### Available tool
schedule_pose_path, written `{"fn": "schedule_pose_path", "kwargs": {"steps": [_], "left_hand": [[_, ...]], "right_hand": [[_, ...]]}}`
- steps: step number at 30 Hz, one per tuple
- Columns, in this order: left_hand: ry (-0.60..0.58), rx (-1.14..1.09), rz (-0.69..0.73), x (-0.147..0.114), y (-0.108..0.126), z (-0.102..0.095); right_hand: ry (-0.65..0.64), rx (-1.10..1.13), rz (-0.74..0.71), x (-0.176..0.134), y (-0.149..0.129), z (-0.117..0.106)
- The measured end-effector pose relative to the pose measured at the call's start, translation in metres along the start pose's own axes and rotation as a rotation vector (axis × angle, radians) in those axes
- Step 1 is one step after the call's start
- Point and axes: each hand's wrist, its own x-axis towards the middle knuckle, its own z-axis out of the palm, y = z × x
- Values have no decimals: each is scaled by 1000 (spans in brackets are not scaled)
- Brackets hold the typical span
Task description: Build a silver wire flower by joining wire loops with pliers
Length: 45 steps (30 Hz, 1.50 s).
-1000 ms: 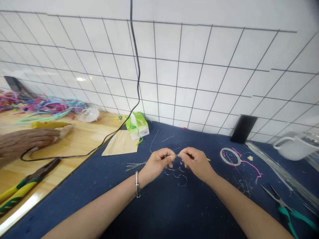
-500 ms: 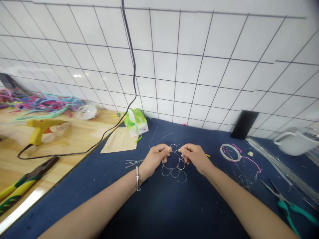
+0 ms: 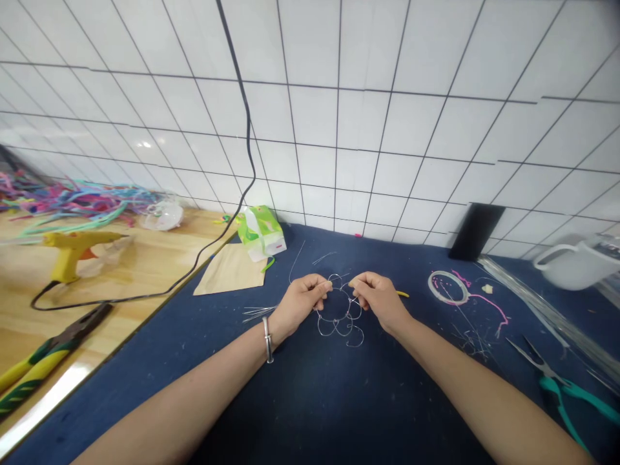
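Between my hands is a wire flower frame (image 3: 335, 321), a ring of thin silvery wire with looped petals and small pinkish spots at the joins. My left hand (image 3: 306, 299) pinches its upper left side between thumb and fingers. My right hand (image 3: 378, 298) has thumb and forefinger closed on a wire at the upper right of the ring. One loose curled wire end hangs at the lower right of the frame. Cut wire pieces (image 3: 258, 314) lie just left of my left wrist, which wears a silver bangle (image 3: 268, 340).
Right on the dark blue mat: a white ring-shaped spool (image 3: 448, 288) with pink cord, teal-handled pliers (image 3: 557, 381), a wire bundle (image 3: 547, 310) and a white mug (image 3: 576, 263). Left: a tissue pack (image 3: 261, 234), yellow glue gun (image 3: 72, 252), larger pliers (image 3: 53, 355) and colourful pipe cleaners (image 3: 82, 200).
The camera view has shifted slightly. The flower frame has turned a little between my hands, its lower petals swinging to the right. Both hands keep their pinch.
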Motion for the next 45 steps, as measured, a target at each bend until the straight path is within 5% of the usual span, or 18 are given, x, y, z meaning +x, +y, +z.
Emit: {"fn": "schedule_pose_path", "kwargs": {"steps": [10, 18, 31, 45], "left_hand": [[60, -119, -30, 1, -12, 0], [132, -207, 11, 2, -11, 3], [83, -165, 2, 1, -6, 2], [103, -177, 28, -1, -3, 7]], "right_hand": [[-187, -193, 19, 5, 5, -3], [-328, -73, 125, 1, 0, -2], [75, 14, -41, 6, 6, -7], [146, -37, -94, 6, 8, -6]]}}
